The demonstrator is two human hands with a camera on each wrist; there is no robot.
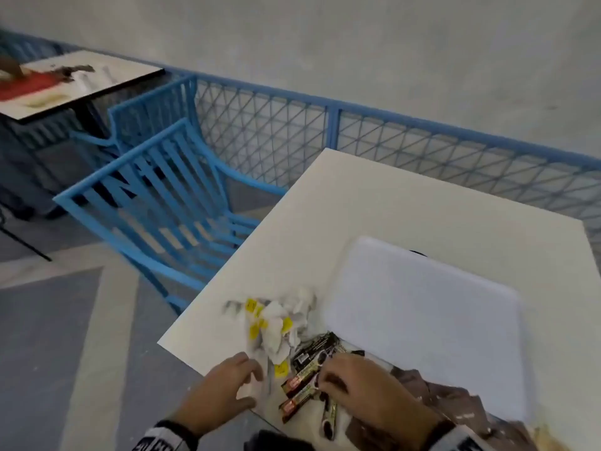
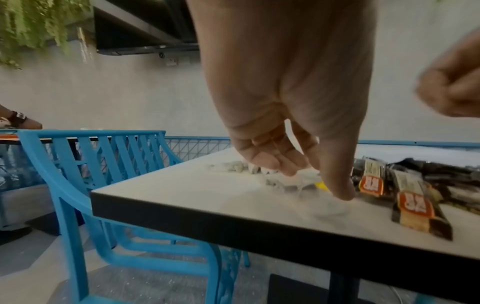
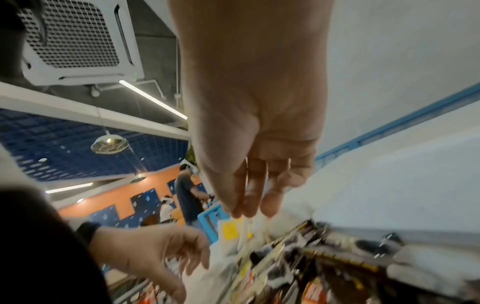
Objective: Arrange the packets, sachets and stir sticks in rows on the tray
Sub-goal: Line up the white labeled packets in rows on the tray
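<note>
A white bench (image 1: 406,203) carries a white tray (image 1: 432,320), which lies flat on its right half and has nothing visible on its bare surface. Just left of the tray, near the front edge, sits a loose heap of white sachets with yellow tags (image 1: 273,323), crumpled and overlapping one another. Directly in front of that heap and touching it lies a cluster of dark packets (image 1: 312,349); two of them, with orange-red labels (image 2: 415,203), point toward the bench's front edge. A pile of brown packets (image 1: 455,408) lies at the tray's near corner, partly under the person's right forearm. The stir sticks cannot be told apart in the blurred heap.

The left hand (image 1: 224,382) hovers at the front left edge of the bench, beside the white sachets. Its fingers (image 2: 337,185) are loosely spread and slightly bent, the thumb apart from them; in the left wrist view the thumb tip comes down close to the bench surface next to a clear wrapper, and nothing is held. The right hand (image 1: 361,382) is over the dark packets, back of the hand upward. In the right wrist view its fingers (image 3: 249,197) hang nearly straight and close together above the sachets and packets; whether the fingertips pinch a packet cannot be told from the blurred pictures.

A blue slatted chair (image 1: 156,203) stands just left of the bench, and a blue mesh railing (image 1: 292,131) runs behind both.
</note>
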